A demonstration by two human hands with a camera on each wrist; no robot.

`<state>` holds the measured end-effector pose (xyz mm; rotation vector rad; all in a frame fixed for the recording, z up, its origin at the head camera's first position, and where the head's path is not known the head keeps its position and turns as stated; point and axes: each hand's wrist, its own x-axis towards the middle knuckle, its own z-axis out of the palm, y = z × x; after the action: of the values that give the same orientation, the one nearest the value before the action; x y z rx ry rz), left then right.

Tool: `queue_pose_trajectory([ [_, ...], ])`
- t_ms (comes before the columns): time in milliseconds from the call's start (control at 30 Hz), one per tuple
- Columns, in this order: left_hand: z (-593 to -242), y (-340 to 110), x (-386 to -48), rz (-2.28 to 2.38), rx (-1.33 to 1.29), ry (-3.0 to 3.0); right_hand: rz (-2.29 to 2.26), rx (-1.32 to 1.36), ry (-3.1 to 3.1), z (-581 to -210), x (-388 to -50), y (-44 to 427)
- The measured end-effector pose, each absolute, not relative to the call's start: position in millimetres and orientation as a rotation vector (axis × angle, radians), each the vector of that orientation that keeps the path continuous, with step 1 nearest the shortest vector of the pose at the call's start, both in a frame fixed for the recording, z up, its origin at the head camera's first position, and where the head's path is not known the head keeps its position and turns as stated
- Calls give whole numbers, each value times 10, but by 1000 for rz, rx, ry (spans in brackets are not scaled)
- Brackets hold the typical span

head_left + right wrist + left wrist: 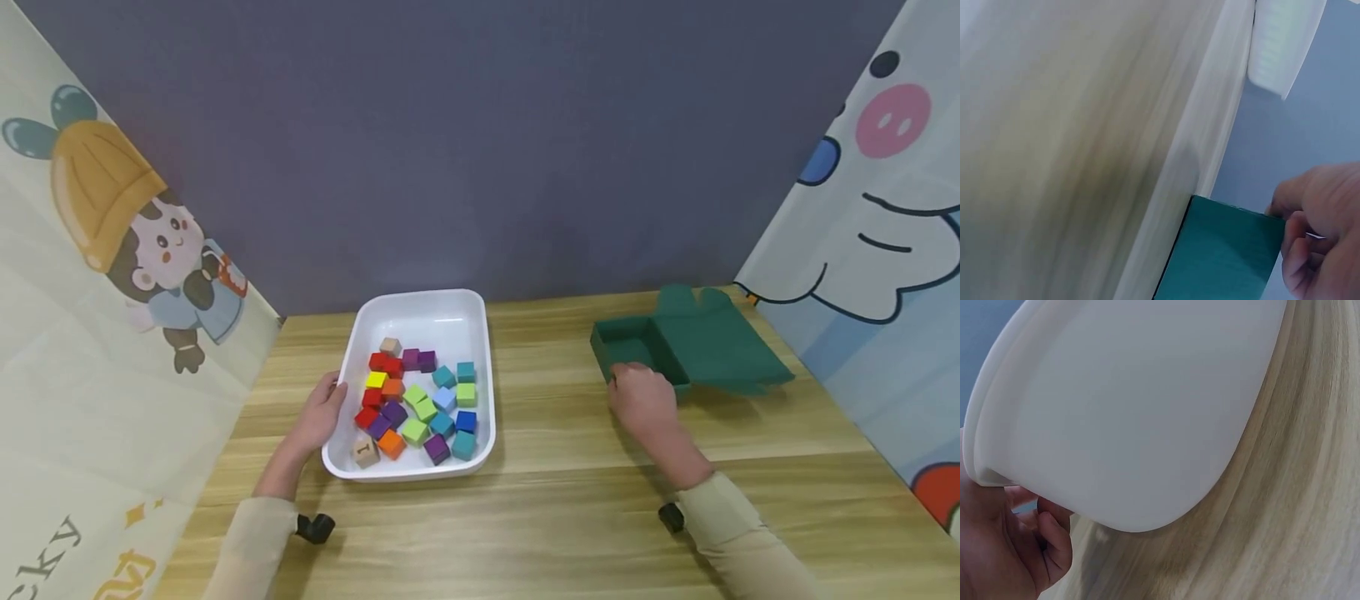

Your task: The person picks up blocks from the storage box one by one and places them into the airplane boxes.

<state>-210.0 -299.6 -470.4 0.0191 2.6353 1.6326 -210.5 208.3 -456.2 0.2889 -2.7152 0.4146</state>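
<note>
On the left of the table stands a white plastic tray (442,310) with many small coloured cubes (391,443) in it. My left hand (318,417) grips the tray's left side. In the left wrist view its fingers (1057,544) curl under the rim. To the right lies a dark green box (670,352) with its flap lid (716,333) folded open to the right. It seems to hold nothing. My right hand (645,402) pinches the top edge of the box's near wall, which the right wrist view shows as a green panel (1222,250).
Under everything is a wood-grain table (540,500). A dark grey panel (510,150) rises behind it. Cartoon-printed sheets stand at the left (67,350) and right (840,350). Two of the cubes (366,452) are plain wood; the others are coloured.
</note>
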Motion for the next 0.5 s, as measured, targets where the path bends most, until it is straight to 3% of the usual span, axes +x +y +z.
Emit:
queue_pose_trajectory([
  [500,-4675,-2931,-2059,1622,-22,2670,412,408,-2727,-4597,-2006,1621],
])
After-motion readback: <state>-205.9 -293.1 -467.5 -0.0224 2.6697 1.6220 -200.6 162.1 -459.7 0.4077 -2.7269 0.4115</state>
